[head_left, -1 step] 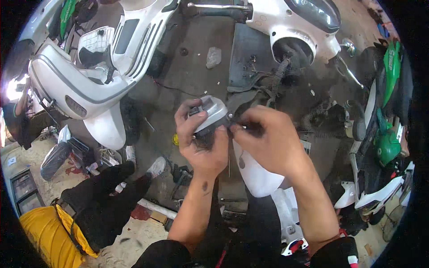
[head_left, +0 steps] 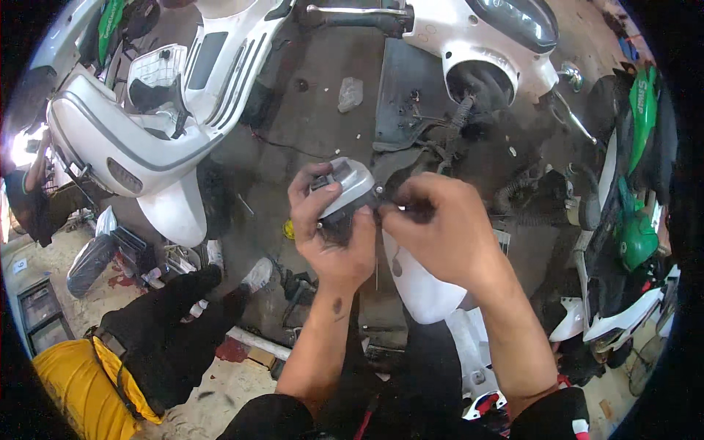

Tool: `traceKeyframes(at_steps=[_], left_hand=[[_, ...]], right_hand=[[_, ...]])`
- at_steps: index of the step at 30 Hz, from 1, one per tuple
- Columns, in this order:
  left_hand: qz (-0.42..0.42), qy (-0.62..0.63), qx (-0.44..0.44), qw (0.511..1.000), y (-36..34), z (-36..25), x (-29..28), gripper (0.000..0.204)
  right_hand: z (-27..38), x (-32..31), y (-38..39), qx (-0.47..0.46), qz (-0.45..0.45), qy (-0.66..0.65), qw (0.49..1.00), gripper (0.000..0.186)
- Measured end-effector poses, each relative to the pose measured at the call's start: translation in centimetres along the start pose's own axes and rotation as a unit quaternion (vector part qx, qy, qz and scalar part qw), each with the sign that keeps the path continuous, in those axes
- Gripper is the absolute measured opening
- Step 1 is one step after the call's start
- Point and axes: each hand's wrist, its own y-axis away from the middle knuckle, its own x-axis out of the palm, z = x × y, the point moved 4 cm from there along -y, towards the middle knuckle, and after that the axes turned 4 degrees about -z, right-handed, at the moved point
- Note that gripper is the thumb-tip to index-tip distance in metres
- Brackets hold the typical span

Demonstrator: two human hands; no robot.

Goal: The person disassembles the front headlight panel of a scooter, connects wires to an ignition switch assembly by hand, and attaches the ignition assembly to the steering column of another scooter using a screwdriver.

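Item 1: silver-and-black housing [head_left: 350, 189], domed on top with a recessed panel, dark underneath; held up in front of the person, above the floor [head_left: 301, 121]. Exact kind of part not determinable.

Item 2: left hand [head_left: 334, 246], curled around the housing; fingers over its left side and top, thumb along its lower right. Grip closed and supporting.

Item 3: right hand [head_left: 440, 231], at the housing's right edge; thumb and forefinger bent toward each other beside a small bright metal fitting [head_left: 379, 190]. How far apart the tips stand, and whether they grip anything, cannot be told; the knuckles cover them.

Change noted: none clear. Both hands and the housing match the preceding picture almost exactly. Judged meaning: the work remains at the same fine step, one hand steadying, the other busy at the edge.

Surroundings: white body panel [head_left: 425, 290], pointed, below the right hand. White scooter seat-side body [head_left: 95, 136], upper left, near a crumpled clear plastic bag [head_left: 351, 94]. White scooter front [head_left: 440, 33], upper right, round opening with corrugated hose [head_left: 462, 114] below. Green panel [head_left: 642, 121], far right, among other bodywork. Co-worker [head_left: 77, 381], lower left, in yellow top and black trousers, well apart from the housing.
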Motion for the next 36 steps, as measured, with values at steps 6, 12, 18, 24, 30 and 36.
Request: traceKeyframes(at_steps=[6,12,18,24,30,36], left_hand=[[0.001,-0.06,0.005,0.998,0.7,0.4,0.5,0.043],[-0.01,-0.066,-0.052,0.996,1.7,1.2,0.5,0.044],[-0.059,0.014,-0.18,0.982,1.9,1.2,0.7,0.045],[-0.067,0.046,-0.211,0.974,2.5,1.7,-0.2,0.043],[-0.032,0.014,-0.177,0.984,2.6,1.4,-0.3,0.047],[-0.029,0.05,-0.191,0.98,2.6,1.0,0.2,0.047]], right_hand=[[0.2,0.6,0.6,0.077,-0.135,-0.012,0.988,0.018],[-0.1,0.7,0.2,0.099,-0.085,0.042,0.991,0.019],[-0.9,0.4,-0.2,0.106,-0.066,-0.043,0.991,0.021],[-1.2,-0.3,0.0,0.114,0.018,-0.088,0.989,0.021],[-1.1,-1.0,0.2,0.076,0.068,-0.055,0.993,0.022],[-0.8,-0.5,0.6,0.073,0.005,-0.015,0.997,0.02]])
